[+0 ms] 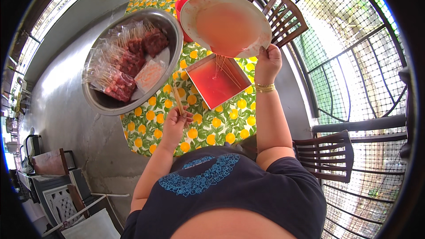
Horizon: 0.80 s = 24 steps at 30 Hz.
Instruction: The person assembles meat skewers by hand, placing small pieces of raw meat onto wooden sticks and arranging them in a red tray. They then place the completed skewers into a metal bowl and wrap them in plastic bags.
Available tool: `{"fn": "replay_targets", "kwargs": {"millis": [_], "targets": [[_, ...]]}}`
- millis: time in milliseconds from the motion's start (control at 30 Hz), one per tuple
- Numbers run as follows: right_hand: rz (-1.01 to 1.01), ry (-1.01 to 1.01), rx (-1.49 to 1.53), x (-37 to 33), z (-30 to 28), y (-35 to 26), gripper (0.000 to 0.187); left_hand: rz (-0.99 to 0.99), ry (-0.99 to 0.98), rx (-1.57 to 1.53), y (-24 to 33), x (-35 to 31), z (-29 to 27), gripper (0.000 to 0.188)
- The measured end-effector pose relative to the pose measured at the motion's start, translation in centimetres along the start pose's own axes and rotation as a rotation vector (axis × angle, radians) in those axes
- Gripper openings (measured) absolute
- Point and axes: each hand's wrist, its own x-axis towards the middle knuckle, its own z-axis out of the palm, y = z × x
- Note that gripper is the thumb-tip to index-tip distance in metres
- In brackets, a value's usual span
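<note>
My right hand (269,63) grips the rim of a large round white plate (194,12) smeared with red-orange liquid. The plate is tilted above a square tray (198,88), and liquid streams off its lower edge. Red liquid (215,89) covers the tray's floor. Several thin sticks (229,74) slant into the tray below the plate; their upper ends are partly hidden. Left of the tray, my left hand (174,123) is closed around a small bunch of wooden skewers (179,99) pointing away from me.
A big metal basin (152,16) at the left holds bagged skewered red meat (128,64) and a clear packet (149,76). A red container (179,6) stands behind the plate. Wooden chairs (285,17) line the right side of the table with its lemon-patterned cloth (152,135).
</note>
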Motion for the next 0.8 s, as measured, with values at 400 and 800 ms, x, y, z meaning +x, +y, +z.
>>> {"fn": "replay_targets", "kwargs": {"millis": [400, 800], "targets": [[0.94, 0.104, 0.159, -8.4, -2.7, 6.2, 0.009, -0.022, 0.008, -0.066, -0.7, -0.9, -0.9, 0.024], [1.471, 0.44, 0.873, -8.4, -3.2, 4.2, 0.029, -0.085, -0.008, -0.32, -1.1, 0.5, 1.1, 0.021]]}}
